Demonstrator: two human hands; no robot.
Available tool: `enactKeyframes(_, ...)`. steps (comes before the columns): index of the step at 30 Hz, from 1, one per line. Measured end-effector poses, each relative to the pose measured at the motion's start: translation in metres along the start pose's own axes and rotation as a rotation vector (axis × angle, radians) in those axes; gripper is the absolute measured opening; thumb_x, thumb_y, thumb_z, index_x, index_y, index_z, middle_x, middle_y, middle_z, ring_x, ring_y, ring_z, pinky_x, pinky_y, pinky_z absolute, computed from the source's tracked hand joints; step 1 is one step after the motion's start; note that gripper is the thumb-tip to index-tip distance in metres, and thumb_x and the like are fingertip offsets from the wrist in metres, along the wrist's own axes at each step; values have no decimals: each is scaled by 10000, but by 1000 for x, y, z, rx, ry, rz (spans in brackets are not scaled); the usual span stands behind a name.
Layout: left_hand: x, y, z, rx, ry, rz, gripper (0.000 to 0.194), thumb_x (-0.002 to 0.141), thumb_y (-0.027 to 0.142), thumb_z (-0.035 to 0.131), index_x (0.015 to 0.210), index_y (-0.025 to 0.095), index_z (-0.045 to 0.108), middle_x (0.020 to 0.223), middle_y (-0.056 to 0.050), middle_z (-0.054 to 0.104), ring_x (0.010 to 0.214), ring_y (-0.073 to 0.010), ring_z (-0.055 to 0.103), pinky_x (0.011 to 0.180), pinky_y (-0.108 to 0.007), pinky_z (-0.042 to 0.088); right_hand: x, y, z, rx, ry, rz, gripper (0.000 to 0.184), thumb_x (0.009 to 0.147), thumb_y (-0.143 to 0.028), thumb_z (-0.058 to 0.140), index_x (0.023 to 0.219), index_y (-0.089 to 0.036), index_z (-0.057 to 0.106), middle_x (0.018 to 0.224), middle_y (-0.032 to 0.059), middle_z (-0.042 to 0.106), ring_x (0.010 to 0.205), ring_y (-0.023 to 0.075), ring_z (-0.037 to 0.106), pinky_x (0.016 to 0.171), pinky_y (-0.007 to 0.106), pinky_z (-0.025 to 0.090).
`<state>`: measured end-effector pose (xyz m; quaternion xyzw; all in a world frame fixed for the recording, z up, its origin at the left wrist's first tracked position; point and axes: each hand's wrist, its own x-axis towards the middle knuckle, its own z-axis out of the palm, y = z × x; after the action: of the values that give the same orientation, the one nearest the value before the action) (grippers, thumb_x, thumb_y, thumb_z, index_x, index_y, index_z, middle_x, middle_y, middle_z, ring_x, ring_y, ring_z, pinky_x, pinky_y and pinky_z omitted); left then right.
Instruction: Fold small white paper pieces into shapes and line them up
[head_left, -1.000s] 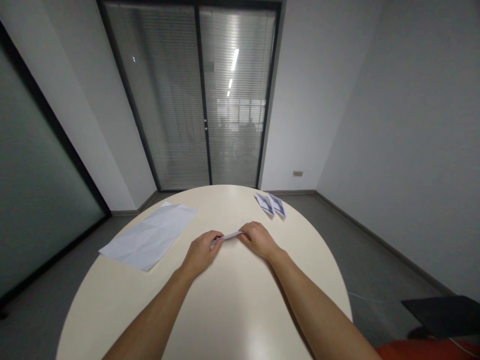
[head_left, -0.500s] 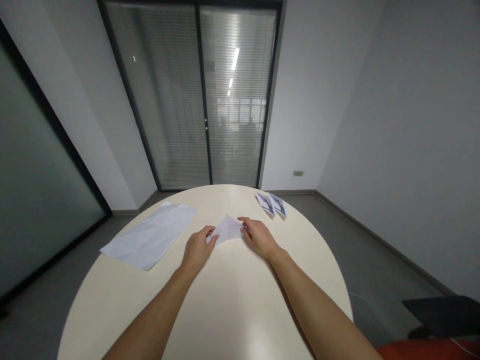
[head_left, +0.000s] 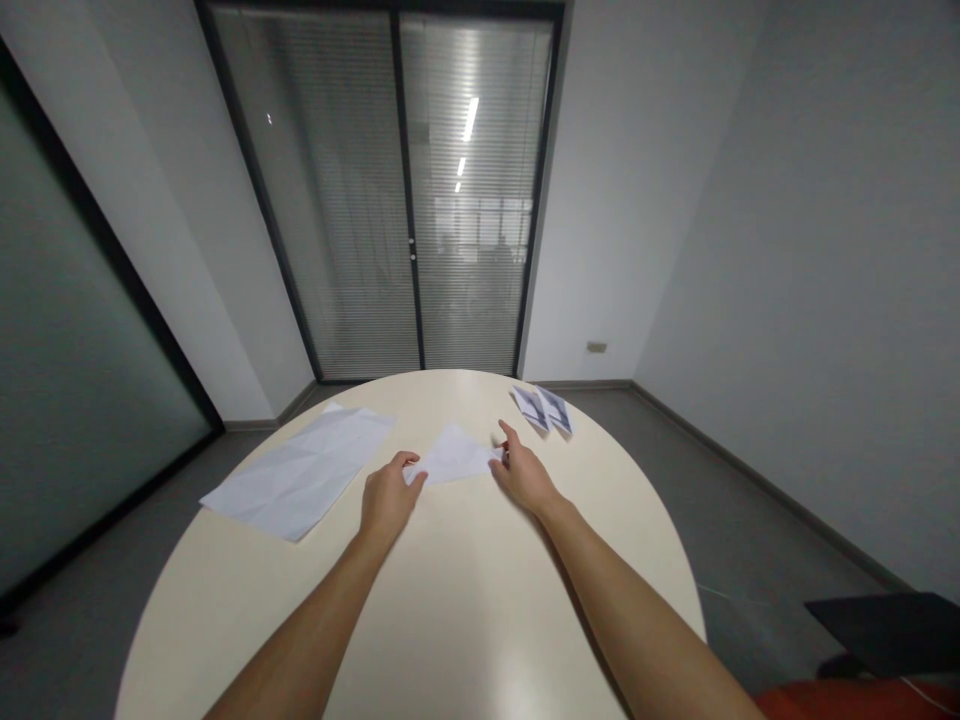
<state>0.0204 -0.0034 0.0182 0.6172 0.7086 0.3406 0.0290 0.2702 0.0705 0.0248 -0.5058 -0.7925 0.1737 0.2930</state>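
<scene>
A small folded white paper [head_left: 453, 458], roughly triangular, lies spread on the round cream table [head_left: 465, 620] between my hands. My left hand [head_left: 386, 495] pinches its left corner, fingers curled. My right hand [head_left: 521, 470] pinches the right corner with thumb and fingers, the index finger raised a little.
A large creased white sheet [head_left: 300, 480] lies at the table's left edge. Two small folded paper pieces [head_left: 541, 408] sit at the far right rim. Glass doors with blinds stand behind the table. A dark object [head_left: 885, 625] and something orange show at the lower right.
The paper was a thin closed strip between my hands; it has opened out into a flat triangle. Both hands have moved apart, left hand leftwards, right hand rightwards.
</scene>
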Motion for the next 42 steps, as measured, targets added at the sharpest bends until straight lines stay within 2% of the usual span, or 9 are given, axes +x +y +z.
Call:
enactKeyframes(2, 0, 0, -1, 44, -7, -17, 215, 893, 314, 650, 1095, 242, 666, 1012, -42, 773, 907, -237, 729, 830, -320, 507, 0, -1, -1, -18, -4, 29, 752, 889, -209, 609, 1551, -117, 265, 1094, 130, 701, 885, 229, 647, 790, 308, 445)
enactKeyframes(6, 1, 2, -3, 140, -47, -77, 243, 890, 360, 660, 1097, 237, 698, 879, -32, 762, 848, -221, 719, 767, -298, 472, 3, 1, 0, -24, 19, 102, 609, 859, -244, 659, 1426, -113, 479, 952, 84, 715, 831, 213, 638, 742, 282, 426)
enactKeyframes(11, 1, 2, -2, 129, -67, -121, 209, 874, 355, 682, 1049, 248, 723, 929, -18, 772, 904, -213, 715, 764, -294, 437, 7, 12, 4, 22, 53, 173, 410, 789, -283, 733, 1181, -177, 673, 887, 30, 713, 783, 174, 623, 699, 250, 395)
enactKeyframes(15, 2, 1, -2, 92, -71, -140, 184, 868, 344, 691, 1025, 256, 731, 965, -8, 778, 934, -200, 712, 768, -283, 425, 8, 13, 3, 12, 39, 179, 179, 776, -301, 727, 919, -195, 726, 815, 9, 700, 722, 155, 589, 640, 245, 341)
enactKeyframes(19, 2, 1, -4, 101, -78, -127, 173, 874, 334, 683, 1019, 255, 734, 967, -4, 781, 929, -202, 710, 762, -284, 418, 6, 7, -1, -74, 7, 168, 173, 810, -357, 696, 775, -189, 715, 734, 7, 676, 669, 150, 554, 607, 258, 298)
enactKeyframes(27, -1, 3, -5, 177, -91, -54, 195, 906, 317, 636, 1058, 243, 734, 1036, -24, 778, 973, -220, 697, 791, -309, 432, 4, 6, -4, -118, -27, 124, 190, 875, -360, 662, 950, -219, 765, 934, 42, 766, 813, 181, 649, 681, 254, 355)
enactKeyframes(37, -8, 17, -17, 412, -138, 58, 247, 967, 287, 540, 1126, 215, 715, 1100, -84, 724, 1038, -258, 649, 838, -355, 438, -2, -11, -14, -281, -59, 31, 257, 942, -313, 564, 1074, -229, 769, 1066, 64, 760, 964, 195, 666, 792, 257, 399)
enactKeyframes(42, -10, 23, -18, 472, -174, 78, 271, 989, 280, 487, 1127, 206, 709, 1113, -101, 697, 1057, -265, 626, 853, -377, 431, -3, -15, -15, -346, -70, 10, 263, 956, -316, 548, 1053, -226, 775, 1058, 80, 735, 969, 197, 654, 823, 261, 407)
